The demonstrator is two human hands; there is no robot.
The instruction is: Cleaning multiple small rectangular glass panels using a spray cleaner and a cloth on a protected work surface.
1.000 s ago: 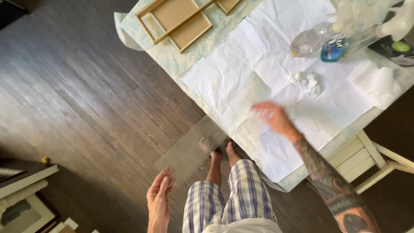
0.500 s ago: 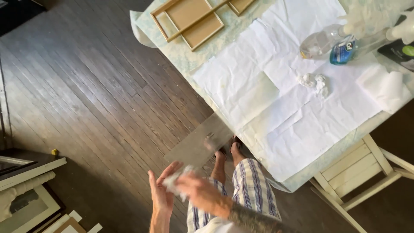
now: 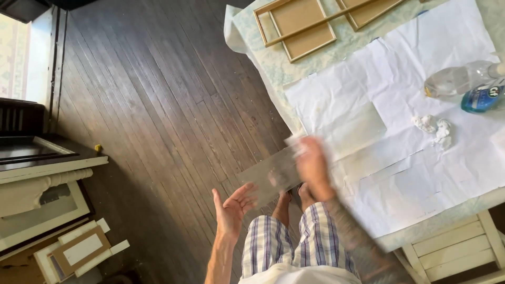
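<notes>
In the head view, the person is looking straight down past plaid shorts at a dark plank floor (image 3: 158,115) and the corner of a table (image 3: 273,68) that is covered with white paper sheets (image 3: 400,121).

The left hand (image 3: 234,208) is lying open, palm up, with its fingers spread under the near left edge of a clear glass pane (image 3: 271,176); whether it is touching the glass is hard to tell. The pane is nearly see-through, so only its pale sheen and edges are showing, and its far right end is merging with the paper at the table's edge.

The right hand (image 3: 310,165) is blurring with motion on top of the pane, close to the table's edge. A small white wad (image 3: 295,144), probably crumpled paper, is showing at its fingertips, but the blur is leaving the grip unclear. The two hands are sitting apart, one at each end of the glass.

Farther right on the paper, a crumpled white tissue (image 3: 434,127) is lying near a clear bottle (image 3: 457,79) on its side and a blue bottle (image 3: 483,99), both cut off by the right border. Wooden frames (image 3: 302,26) are lying at the table's far end, cut off at the top. A pale wooden chair (image 3: 457,247) is showing partly at the lower right, and white picture frames (image 3: 58,236) are leaning at the lower left.
</notes>
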